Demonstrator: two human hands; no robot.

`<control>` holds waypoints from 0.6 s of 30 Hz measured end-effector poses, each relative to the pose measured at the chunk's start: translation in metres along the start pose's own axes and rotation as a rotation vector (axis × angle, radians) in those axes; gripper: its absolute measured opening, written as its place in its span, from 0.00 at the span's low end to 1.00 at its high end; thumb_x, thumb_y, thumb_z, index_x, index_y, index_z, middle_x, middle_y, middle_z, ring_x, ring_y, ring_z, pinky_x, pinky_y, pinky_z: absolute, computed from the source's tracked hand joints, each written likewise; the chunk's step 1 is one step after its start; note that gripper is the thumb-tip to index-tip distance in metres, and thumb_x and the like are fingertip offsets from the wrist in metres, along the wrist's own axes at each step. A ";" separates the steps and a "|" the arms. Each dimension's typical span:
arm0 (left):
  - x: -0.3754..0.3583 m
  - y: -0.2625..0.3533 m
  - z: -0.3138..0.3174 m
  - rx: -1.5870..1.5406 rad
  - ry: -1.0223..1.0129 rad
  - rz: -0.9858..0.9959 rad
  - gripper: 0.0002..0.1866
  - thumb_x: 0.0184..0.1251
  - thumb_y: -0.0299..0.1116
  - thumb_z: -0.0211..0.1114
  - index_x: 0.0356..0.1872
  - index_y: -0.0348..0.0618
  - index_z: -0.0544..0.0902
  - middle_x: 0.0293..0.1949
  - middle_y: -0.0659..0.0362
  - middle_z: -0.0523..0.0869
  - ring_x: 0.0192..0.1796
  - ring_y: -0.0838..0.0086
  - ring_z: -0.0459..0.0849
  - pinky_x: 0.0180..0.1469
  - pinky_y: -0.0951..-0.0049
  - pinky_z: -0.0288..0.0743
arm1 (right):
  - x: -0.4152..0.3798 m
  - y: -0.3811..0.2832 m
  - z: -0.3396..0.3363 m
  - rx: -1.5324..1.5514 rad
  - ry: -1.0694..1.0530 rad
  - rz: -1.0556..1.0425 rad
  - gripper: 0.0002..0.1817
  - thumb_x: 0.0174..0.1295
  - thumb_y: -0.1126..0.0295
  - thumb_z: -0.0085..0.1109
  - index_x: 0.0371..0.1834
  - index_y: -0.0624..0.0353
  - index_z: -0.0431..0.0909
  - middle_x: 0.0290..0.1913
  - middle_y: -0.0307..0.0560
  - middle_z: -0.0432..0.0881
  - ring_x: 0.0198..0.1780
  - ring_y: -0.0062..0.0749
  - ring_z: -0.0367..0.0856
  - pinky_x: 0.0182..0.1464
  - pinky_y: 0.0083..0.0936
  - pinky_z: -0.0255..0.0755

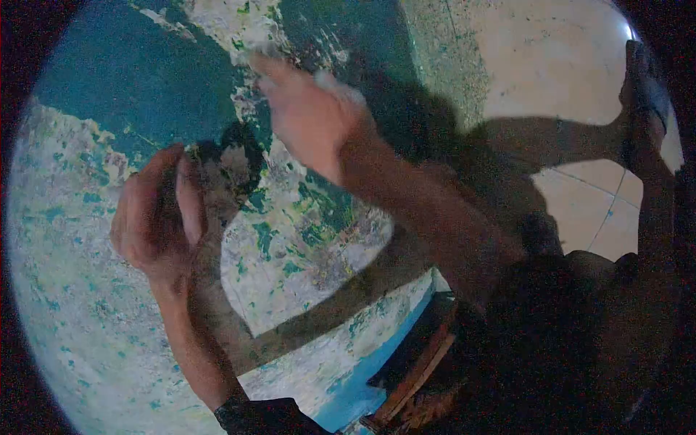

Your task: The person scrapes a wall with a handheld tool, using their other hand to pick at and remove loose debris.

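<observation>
Both of my hands are in front of a broad surface (80,246) with teal paint and large pale, patchy areas where the paint is worn off. My right hand (312,119) is at the upper middle, its index finger stretched out over the border between teal and pale. The other fingers are curled and blurred by motion; a whitish patch shows along them, and I cannot tell what it is. Lower left, my left hand (159,210) hovers close over the pale area, thumb and fingers bent and apart, nothing visible between them. Dark arm shadows fall across the surface.
Pale floor tiles (573,65) with specks of debris lie at the right, beside the surface's edge. A foot (641,109) rests there, at the far right. A dark brown, rough-edged strip (428,362) and a blue band (348,399) show near the bottom.
</observation>
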State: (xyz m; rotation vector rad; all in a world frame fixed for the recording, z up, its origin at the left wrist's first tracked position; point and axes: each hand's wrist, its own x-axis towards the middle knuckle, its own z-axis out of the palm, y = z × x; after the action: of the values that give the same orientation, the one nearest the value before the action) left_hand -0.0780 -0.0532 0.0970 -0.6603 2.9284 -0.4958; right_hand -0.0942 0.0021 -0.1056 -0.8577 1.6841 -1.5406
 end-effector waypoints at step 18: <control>0.001 -0.010 0.000 0.015 -0.013 0.067 0.08 0.61 0.24 0.73 0.42 0.41 0.91 0.28 0.54 0.88 0.27 0.67 0.85 0.33 0.69 0.78 | 0.051 -0.002 -0.011 0.109 0.165 -0.017 0.26 0.68 0.73 0.51 0.71 0.51 0.75 0.40 0.59 0.88 0.36 0.56 0.89 0.38 0.52 0.84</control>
State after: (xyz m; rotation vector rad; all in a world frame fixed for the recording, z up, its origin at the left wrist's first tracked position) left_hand -0.0743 -0.0623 0.1006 -0.5593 2.9207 -0.5041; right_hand -0.1314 -0.0343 -0.1058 -0.7067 1.6928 -1.7387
